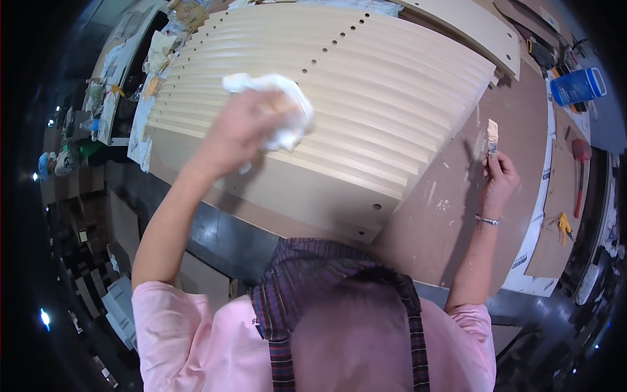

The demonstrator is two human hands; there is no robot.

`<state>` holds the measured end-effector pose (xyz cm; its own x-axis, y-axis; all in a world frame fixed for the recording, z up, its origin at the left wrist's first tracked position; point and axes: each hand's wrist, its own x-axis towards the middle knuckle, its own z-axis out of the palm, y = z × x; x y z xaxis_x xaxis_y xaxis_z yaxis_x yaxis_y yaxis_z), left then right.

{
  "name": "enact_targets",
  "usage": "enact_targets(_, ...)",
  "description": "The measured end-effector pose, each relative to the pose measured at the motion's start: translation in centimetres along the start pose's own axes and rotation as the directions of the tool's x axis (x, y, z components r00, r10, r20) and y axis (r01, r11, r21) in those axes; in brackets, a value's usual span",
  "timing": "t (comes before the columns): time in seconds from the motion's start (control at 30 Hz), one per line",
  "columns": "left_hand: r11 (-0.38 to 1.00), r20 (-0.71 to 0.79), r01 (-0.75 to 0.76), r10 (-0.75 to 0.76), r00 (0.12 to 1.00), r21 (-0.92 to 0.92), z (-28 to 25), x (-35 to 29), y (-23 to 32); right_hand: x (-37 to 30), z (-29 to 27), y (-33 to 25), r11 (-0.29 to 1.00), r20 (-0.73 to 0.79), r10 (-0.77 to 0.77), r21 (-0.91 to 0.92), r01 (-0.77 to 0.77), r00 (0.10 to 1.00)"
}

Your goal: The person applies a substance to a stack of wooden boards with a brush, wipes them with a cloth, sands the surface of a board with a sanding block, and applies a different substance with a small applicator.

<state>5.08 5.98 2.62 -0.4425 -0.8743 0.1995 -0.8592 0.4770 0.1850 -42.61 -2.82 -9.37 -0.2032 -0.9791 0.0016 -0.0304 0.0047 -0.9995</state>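
My left hand (238,127), blurred by motion, is closed on a crumpled white cloth (297,108). Hand and cloth are over a row of pale wooden boards (379,98) that lie overlapped like steps, with small dark holes along them. Whether the cloth touches the wood I cannot tell. Off to the right, my right hand (501,179) pinches a small putty knife (493,134) upright, its blade coated with beige paste. A metal band circles that wrist.
The boards rest on a brown sheet (431,215) marked with pale smears. At the right are a blue plastic container (575,87), a red mallet (580,153) and a yellow-handled tool (563,227). Crumpled paper (160,52) lies along the left edge. More long boards (470,32) are stacked at the back right.
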Motion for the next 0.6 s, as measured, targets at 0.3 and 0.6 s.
enact_targets(0.3, 0.907, -0.32, 0.355, -0.275, 0.907, 0.228, -7.2, -6.1, -8.4, -0.9, -1.2, 0.9, 1.0, -0.024, 0.008, 0.01, -0.008, 1.0)
enact_targets(0.6, 0.99, -0.19, 0.141, -0.139, 0.972, -0.003, 2.3, -1.1, -0.9, -1.4, 3.0, -2.0, 0.995, -0.042, 0.095, 0.009, -0.095, 0.995)
